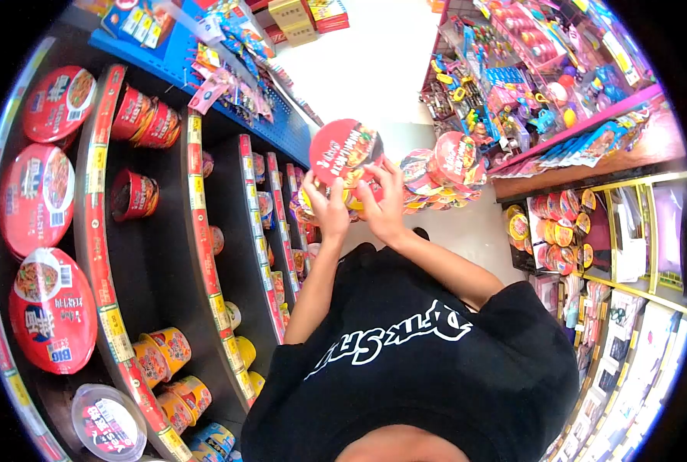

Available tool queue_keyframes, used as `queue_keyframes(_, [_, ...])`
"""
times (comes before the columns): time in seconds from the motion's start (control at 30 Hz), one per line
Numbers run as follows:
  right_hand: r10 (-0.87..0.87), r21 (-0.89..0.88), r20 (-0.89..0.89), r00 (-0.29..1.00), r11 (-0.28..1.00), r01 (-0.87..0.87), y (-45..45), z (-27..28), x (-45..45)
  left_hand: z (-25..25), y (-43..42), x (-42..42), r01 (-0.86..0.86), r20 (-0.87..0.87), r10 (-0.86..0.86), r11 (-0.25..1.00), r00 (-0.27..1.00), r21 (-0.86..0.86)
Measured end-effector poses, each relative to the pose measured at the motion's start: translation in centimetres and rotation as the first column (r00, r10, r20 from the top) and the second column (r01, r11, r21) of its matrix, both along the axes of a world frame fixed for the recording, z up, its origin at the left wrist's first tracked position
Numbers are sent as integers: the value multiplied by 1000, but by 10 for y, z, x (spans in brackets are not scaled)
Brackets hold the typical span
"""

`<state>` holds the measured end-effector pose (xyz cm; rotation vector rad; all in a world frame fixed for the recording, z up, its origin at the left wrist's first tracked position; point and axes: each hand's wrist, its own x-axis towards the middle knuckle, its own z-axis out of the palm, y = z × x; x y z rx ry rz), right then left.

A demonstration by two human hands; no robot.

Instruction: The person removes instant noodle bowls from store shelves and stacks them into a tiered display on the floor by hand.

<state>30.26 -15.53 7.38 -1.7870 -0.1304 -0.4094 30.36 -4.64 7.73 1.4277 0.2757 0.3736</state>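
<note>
A red-lidded instant noodle bowl (334, 150) is held up in front of me, its printed lid facing the camera. My left hand (330, 206) grips its near left edge. On the near right edge, my right hand (382, 202) has its fingers over the lid. Beyond and below my hands stand stacked noodle bowls (453, 158), partly hidden by the held one.
Shelves on the left carry large red noodle bowls (52, 308), smaller red bowls (135, 195) and yellow cups (170, 350). Racks of small toys (513, 100) line the right side. More noodle cups (563, 231) sit low at right. Cardboard boxes (291, 19) stand far ahead.
</note>
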Motion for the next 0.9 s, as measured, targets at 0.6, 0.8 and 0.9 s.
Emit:
queue_keyframes(0.6, [-172, -188, -246, 954, 974, 127, -86, -79, -5, -108, -51, 27, 283, -141, -278, 959, 950, 18])
queue_keyframes(0.8, [-163, -185, -254, 953, 976, 118, -93, -84, -3, -97, -59, 25, 277, -159, -268, 960, 950, 34])
queue_keyframes(0.9, [-145, -180, -294, 945, 979, 94, -96, -74, -4, -90, -61, 24, 281, -179, -262, 955, 948, 92])
